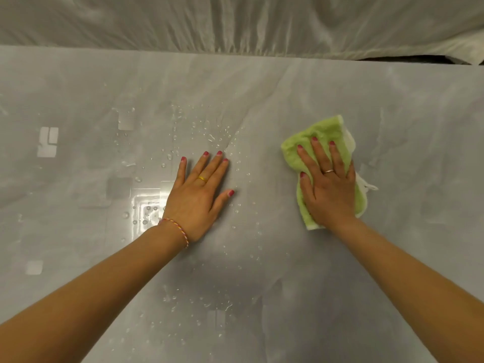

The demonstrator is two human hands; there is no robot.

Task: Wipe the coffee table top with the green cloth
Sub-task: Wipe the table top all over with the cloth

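The glossy grey coffee table top [366, 271] fills most of the view. A folded green cloth [318, 133] lies on it at the right of centre. My right hand [327, 189] presses flat on the cloth, fingers spread, covering its middle. My left hand [199, 195] rests flat on the bare table left of centre, fingers apart, holding nothing. Water droplets [207, 132] are scattered ahead of and around my left hand, and more droplets [183, 302] lie near my left forearm.
Behind the far table edge hangs a wrinkled pale grey fabric cover [235, 22]. A dark gap [408, 58] shows at the back right. Bright reflections [142, 203] of ceiling lights glare on the left half of the table.
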